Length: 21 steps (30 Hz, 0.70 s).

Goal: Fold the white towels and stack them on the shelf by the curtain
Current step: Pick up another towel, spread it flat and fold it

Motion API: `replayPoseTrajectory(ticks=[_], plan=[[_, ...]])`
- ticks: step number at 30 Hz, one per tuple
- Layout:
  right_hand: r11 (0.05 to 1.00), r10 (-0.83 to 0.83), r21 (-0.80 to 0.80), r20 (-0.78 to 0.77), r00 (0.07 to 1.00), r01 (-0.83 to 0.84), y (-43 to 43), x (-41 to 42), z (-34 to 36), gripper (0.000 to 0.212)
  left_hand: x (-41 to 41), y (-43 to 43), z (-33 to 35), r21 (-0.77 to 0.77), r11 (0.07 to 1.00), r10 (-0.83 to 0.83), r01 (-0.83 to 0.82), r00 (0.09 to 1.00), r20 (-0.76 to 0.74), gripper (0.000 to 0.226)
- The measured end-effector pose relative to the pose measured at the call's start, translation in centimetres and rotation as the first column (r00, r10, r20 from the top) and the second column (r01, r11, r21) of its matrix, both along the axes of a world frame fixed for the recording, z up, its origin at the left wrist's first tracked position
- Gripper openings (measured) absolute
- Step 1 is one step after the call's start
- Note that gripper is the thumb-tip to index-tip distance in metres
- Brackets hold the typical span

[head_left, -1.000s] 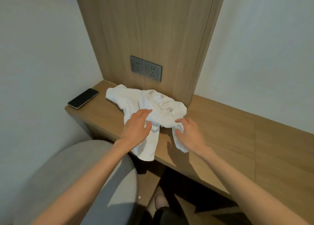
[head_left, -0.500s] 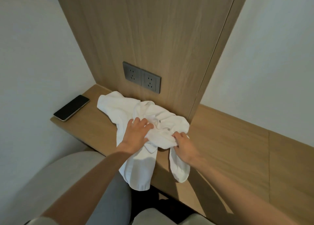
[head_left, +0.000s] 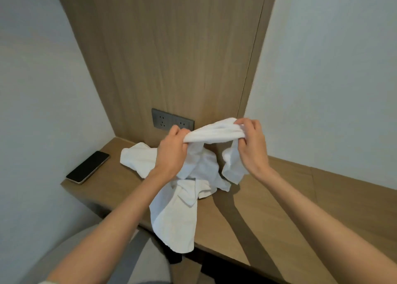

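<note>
White towel (head_left: 176,215) stretched between left hand (head_left: 171,152) and right hand (head_left: 251,148), both clamped on bunched top edge; edge ran left-right, rest trailed onto tabletop (head_left: 279,208) below left hand.

No legible text, label, brand or number is recorded on the smartphone (head_left: 87,167), socket plate (head_left: 163,120) or towel (head_left: 174,219).

Hands (head_left: 170,152) (head_left: 252,148) x2, towel heap (head_left: 174,215) x1, phone (head_left: 87,167) x1, pwr sockets (head_left: 162,120) (head_left: 183,123) x2
</note>
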State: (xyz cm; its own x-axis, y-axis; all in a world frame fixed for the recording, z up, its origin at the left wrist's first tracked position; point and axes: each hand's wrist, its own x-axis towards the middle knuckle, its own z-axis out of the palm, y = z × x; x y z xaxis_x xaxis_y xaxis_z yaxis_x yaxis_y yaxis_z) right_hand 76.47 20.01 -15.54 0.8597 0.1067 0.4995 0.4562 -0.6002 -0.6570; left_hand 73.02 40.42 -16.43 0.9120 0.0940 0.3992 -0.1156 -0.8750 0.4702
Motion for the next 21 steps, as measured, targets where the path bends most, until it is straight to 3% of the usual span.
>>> replayPoseTrajectory(ticks=[5, 9, 12, 14, 17, 21], plan=[[0.988, -0.140, 0.090, 0.158, 0.977, 0.127, -3.3, -2.5, 6.4, 0.047, 0.4, -3.7, 5.2, -0.249, 0.955, -0.111, 0.164, 0.971, 0.214, 0.028], [0.967, -0.248, 0.117, 0.217, 0.944, 0.227, -7.5, -5.1, 8.8, 0.055, 0.3, -7.9, 7.8, -0.348, 0.893, -0.185, 0.286, 0.937, 0.296, 0.029], [0.938, -0.338, 0.151, 0.214, 0.917, 0.311, -10.7, -7.0, 9.3, 0.048, 0.3, -11.1, 8.8, -0.355, 0.862, -0.248, 0.361, 0.912, 0.325, 0.028], [0.917, -0.397, 0.101, 0.169, 0.902, 0.385, -13.0, -7.8, 9.1, 0.035, 0.5, -12.9, 8.9, -0.303, 0.875, -0.283, 0.379, 0.906, 0.316, 0.023], [0.839, -0.530, -0.135, 0.015, 0.848, 0.527, -16.9, -8.8, 8.2, 0.015, 1.0, -15.0, 7.8, -0.089, 0.939, -0.302, 0.333, 0.919, 0.254, 0.011], [0.778, -0.607, -0.318, -0.153, 0.780, 0.542, -20.9, -10.5, 6.4, 0.023, 1.5, -17.8, 5.4, 0.181, 0.896, -0.435, 0.406, 0.884, 0.174, 0.010]])
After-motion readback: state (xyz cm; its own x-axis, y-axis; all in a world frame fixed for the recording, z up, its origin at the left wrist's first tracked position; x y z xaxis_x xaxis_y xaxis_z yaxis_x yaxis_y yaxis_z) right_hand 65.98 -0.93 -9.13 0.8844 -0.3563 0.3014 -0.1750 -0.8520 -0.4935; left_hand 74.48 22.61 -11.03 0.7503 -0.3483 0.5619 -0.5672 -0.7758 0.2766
